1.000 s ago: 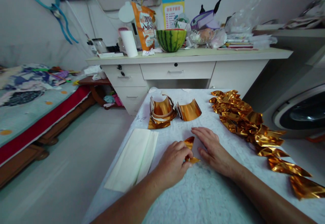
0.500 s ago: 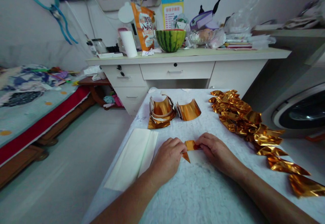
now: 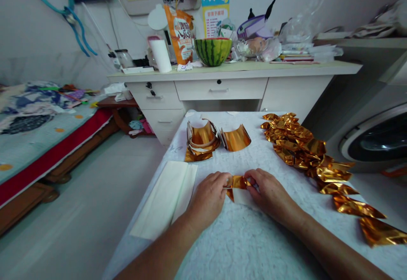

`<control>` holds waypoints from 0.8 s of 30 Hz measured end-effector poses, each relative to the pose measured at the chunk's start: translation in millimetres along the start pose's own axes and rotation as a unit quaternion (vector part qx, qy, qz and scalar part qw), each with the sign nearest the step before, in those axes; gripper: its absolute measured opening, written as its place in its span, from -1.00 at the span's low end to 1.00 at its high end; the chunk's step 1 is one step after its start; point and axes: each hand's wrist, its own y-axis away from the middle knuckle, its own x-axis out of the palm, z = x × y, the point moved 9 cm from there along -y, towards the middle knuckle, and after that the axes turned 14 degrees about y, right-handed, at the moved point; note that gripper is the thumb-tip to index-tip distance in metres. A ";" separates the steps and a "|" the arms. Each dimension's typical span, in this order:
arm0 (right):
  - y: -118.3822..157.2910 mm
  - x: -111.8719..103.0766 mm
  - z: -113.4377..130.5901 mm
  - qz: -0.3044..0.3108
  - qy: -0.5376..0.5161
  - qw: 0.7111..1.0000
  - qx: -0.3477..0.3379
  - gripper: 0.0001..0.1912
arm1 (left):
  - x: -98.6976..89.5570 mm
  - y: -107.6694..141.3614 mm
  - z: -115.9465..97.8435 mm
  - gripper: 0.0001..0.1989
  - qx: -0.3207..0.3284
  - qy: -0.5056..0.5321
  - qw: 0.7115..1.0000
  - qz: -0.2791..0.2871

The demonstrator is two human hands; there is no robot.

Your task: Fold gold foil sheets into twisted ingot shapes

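Observation:
Between my two hands is a small piece of gold foil paper (image 3: 238,182), with a pale flap below it. My left hand (image 3: 211,193) pinches its left end, where a pointed gold corner hangs down. At the other end, the fingers of my right hand (image 3: 265,189) are closed on the foil. Beyond my hands stand curled gold foil sheets (image 3: 203,138) in a stack, and a single curved gold sheet (image 3: 237,138) beside them. Folded white paper (image 3: 163,199) lies left of my left hand.
A long pile of folded gold foil pieces (image 3: 295,144) runs along the table's right side. Behind the cloth-covered table (image 3: 241,246) stands a white desk (image 3: 219,88) bearing a half watermelon (image 3: 213,52). A front-loading washing machine (image 3: 375,136) is at right, a bed (image 3: 63,144) at left.
The foil between my hands has been turned or folded, and a pale flap now shows below it. Both hands keep their grip and have barely shifted.

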 end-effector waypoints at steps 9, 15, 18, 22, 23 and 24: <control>4.8 -0.5 2.0 0.015 -0.021 1.000 -0.005 -0.80 | 3.9 0.2 -6.8 -0.72 0.022 -0.044 0.998 0.035; 4.1 -8.5 6.6 0.019 -0.077 0.996 -0.030 -0.83 | 7.7 0.0 -10.1 -0.74 0.044 -0.077 0.995 0.043; 3.6 -9.2 6.6 0.021 -0.065 0.997 -0.034 -0.83 | 12.1 0.6 -13.8 -0.73 0.055 -0.078 0.994 0.058; 4.8 -8.2 8.1 0.018 -0.026 0.999 -0.044 -0.83 | 15.0 0.7 -16.9 -0.74 0.057 -0.079 0.993 0.063; 5.0 -8.0 8.0 0.017 -0.020 0.999 -0.045 -0.82 | 15.2 0.6 -17.1 -0.75 0.057 -0.082 0.993 0.061; 5.1 -7.9 7.7 0.015 -0.018 0.999 -0.045 -0.81 | 15.5 0.5 -17.1 -0.75 0.056 -0.087 0.993 0.060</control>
